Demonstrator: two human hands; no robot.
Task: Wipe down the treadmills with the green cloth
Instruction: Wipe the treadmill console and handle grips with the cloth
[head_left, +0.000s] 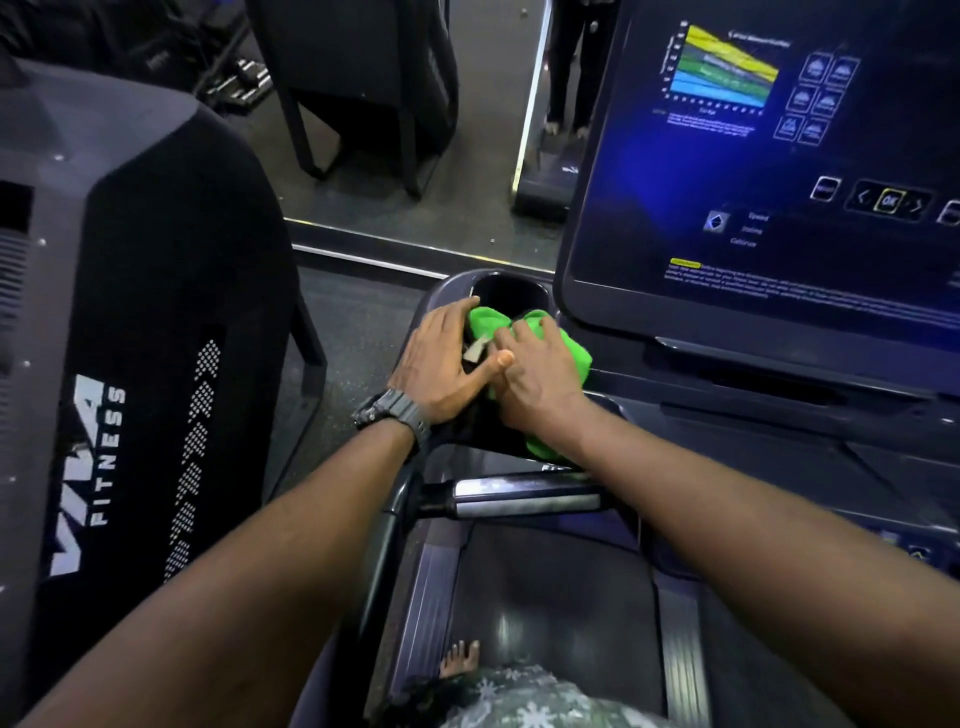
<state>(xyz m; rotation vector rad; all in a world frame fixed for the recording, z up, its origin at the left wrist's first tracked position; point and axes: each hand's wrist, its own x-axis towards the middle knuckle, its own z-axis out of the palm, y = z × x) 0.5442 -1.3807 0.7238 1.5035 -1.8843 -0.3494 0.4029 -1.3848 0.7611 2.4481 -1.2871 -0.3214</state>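
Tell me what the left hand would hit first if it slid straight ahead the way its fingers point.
Probably the round black cup holder moulded into the dark treadmill console tray. The left hand lies on the bunched green cloth, its fingers almost at the holder's rim; depth is hard to judge.

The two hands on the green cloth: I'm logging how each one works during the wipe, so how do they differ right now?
The left hand wears a dark wristwatch; the right hand has a bare wrist. The left hand lies at the left edge of the green cloth, fingers reaching toward the cup holder, while the right hand presses on top of the bunched cloth. Both rest palm down on the treadmill's console tray, thumbs nearly meeting.
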